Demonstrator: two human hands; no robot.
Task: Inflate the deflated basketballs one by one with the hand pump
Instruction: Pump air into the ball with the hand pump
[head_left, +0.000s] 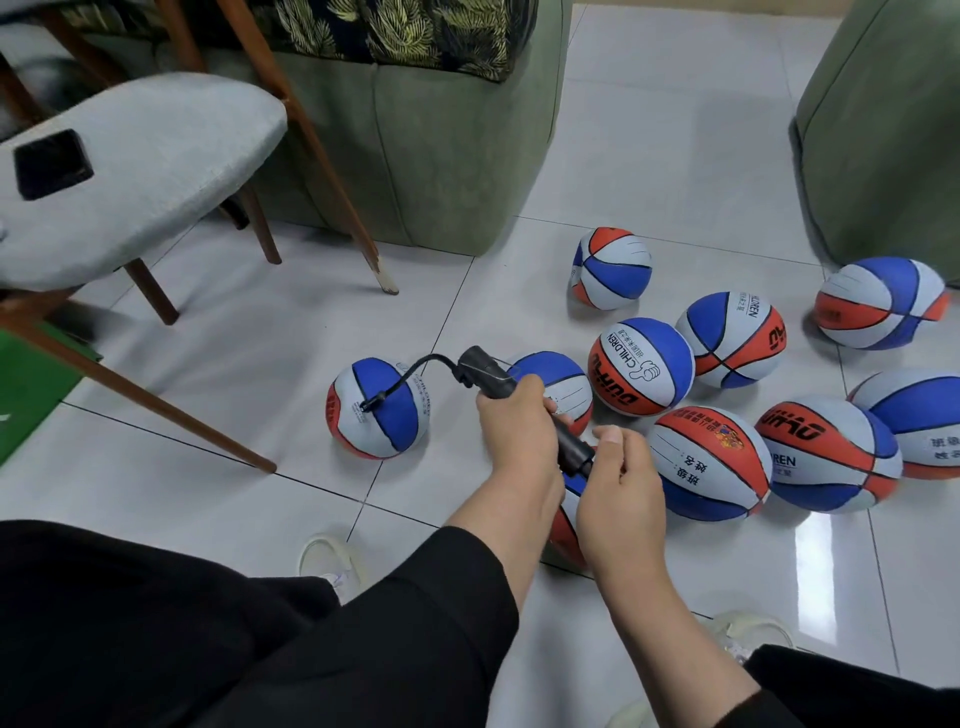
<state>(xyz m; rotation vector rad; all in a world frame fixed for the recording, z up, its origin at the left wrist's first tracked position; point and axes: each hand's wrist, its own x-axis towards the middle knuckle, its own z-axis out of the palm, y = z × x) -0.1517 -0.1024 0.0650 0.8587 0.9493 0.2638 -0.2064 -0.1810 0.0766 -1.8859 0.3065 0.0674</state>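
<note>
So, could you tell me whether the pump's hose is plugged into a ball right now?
Plugged in: the hose curves from the pump to the ball standing apart at left, its tip on the blue panel.

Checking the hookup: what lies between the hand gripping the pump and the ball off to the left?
In the head view, only the pump's black hose spans that stretch, arcing from the pump in the left hand to the ball over bare floor tile.

Glossy white tile floor (649, 156) carries red-white-blue basketballs (641, 366) clustered right of the wooden-legged grey chair (130, 171); one ball (378, 410) sits nearer it.
</note>
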